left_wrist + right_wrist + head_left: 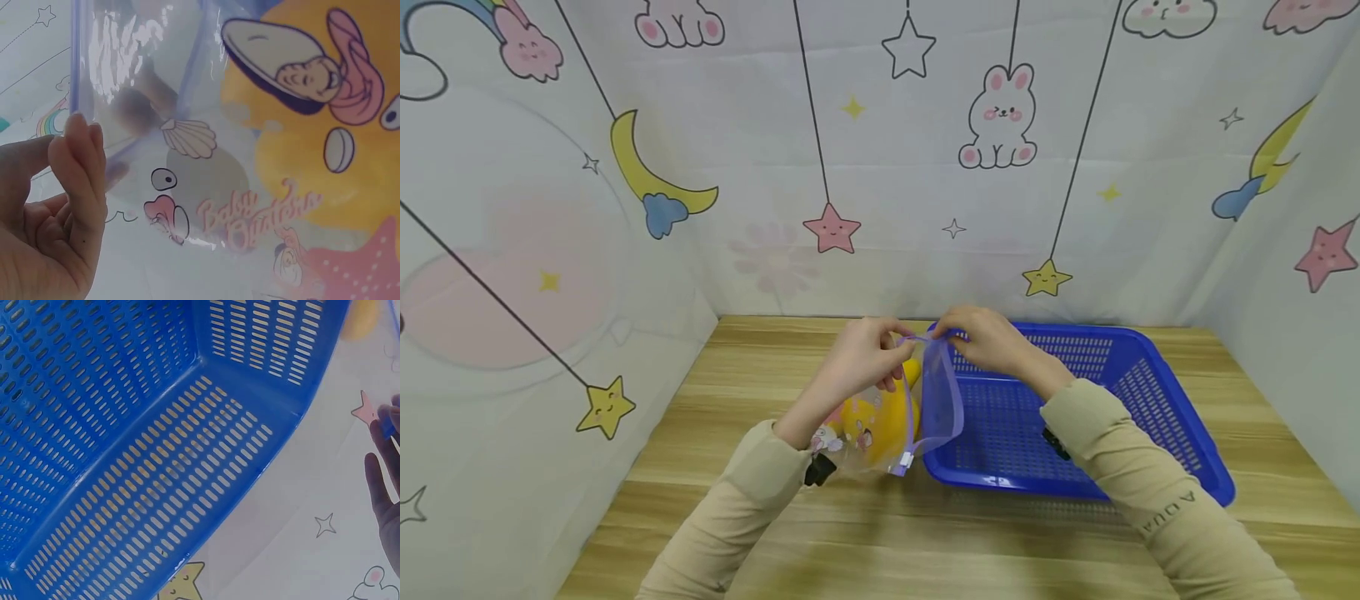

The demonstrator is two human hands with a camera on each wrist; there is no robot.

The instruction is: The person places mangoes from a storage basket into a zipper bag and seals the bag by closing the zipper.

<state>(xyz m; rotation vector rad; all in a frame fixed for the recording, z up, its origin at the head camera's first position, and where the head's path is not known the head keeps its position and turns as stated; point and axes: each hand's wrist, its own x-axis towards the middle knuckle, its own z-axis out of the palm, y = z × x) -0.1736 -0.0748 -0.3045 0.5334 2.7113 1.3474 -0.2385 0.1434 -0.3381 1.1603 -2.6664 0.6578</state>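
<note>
clear printed bag (942, 400) held between two hands over a wood-grain table (865, 550); clock positions are read from the bag's middle in the head view. the bag stands just beside a blue perforated basket (1157, 367), which lies at 3 o'clock; one violet-tinted face of the bag overlaps the basket's near wall in this view, though whether the two touch cannot be told. at 12 o'clock, the left hand (868, 354) pinches the upper part of the violet zip strip (912, 408) between thumb and fingers. toward 1 o'clock, the right hand (981, 337) pinches the upper edge of the opposite face, so that the mouth gapes between them. the pale slider (906, 460) sits near 5 o'clock, at the low end of the strip. a yellow object (887, 421) shows through the printed film; whether it lies inside the bag or behind it is not certain.

handling, as judged: the film looks thin, light and limp, its glossy face likely slippery, so a flat-fingered hold may slide. the strip appears to be the stiffest part and the best place for a pinch; the unsupported faces would probably fold. a hard tug near the slider might strain the seam.
</note>
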